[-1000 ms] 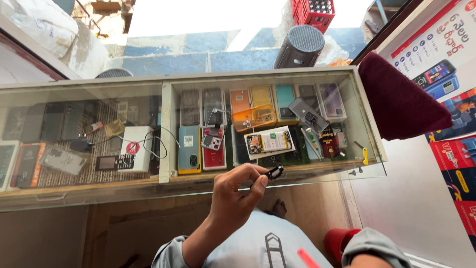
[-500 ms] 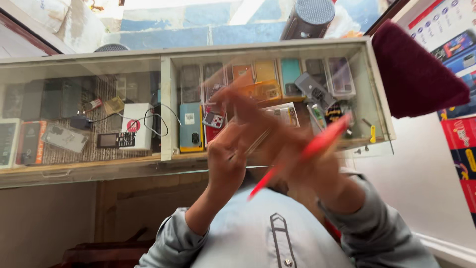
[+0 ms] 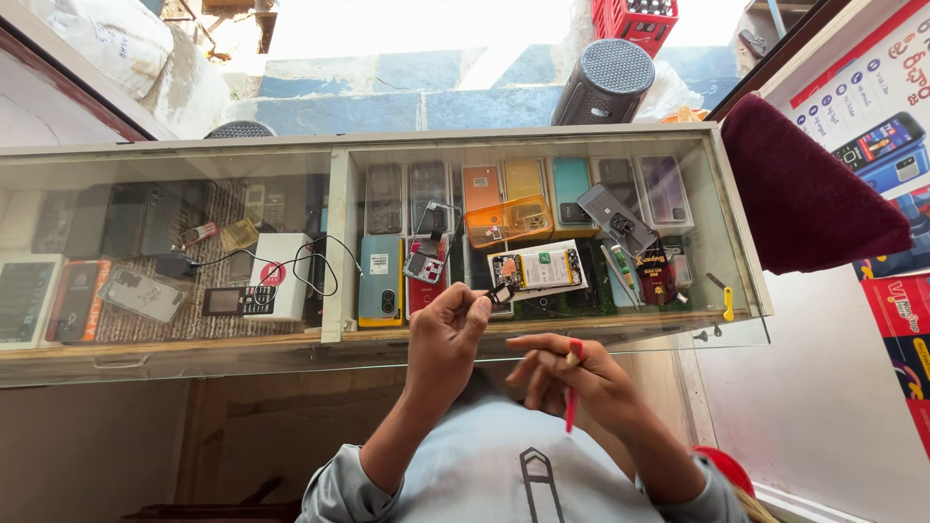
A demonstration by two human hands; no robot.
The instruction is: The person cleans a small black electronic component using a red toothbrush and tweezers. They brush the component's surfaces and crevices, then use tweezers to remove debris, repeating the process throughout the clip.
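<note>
- Glass covers the counter (image 3: 746,276) below you, a shop display case with phones and phone backs laid out in rows under the pane.
- Your left hand (image 3: 444,334) has its thumb and forefinger pressed together on a small dark part (image 3: 501,293), which sticks out past the fingertips, raised above the near edge of the glass.
- Your right hand (image 3: 572,378) holds a thin red tool (image 3: 572,392) pinched between curled fingers, its shaft pointing down toward your chest.
- Half a second ago both hands were a blur at mid-frame with the red tool slanting across them; now they have parted and steadied, the left one higher, the right one lower and closer to you.
- A second ago only the left hand was raised, already gripping the small dark part; the right hand has come up since.
- Just beyond the dark part, on the glass, lies an opened phone (image 3: 539,270) showing its pale battery.
- An orange transparent box (image 3: 509,220) sits a little farther off, with a grey phone back (image 3: 613,218) tilted to its right.
- A yellow-handled tool (image 3: 728,302) lies near the right end of the counter.
- A maroon cushion (image 3: 804,194) rests off the right corner, and a dark cylindrical speaker (image 3: 604,82) stands beyond the far edge.
</note>
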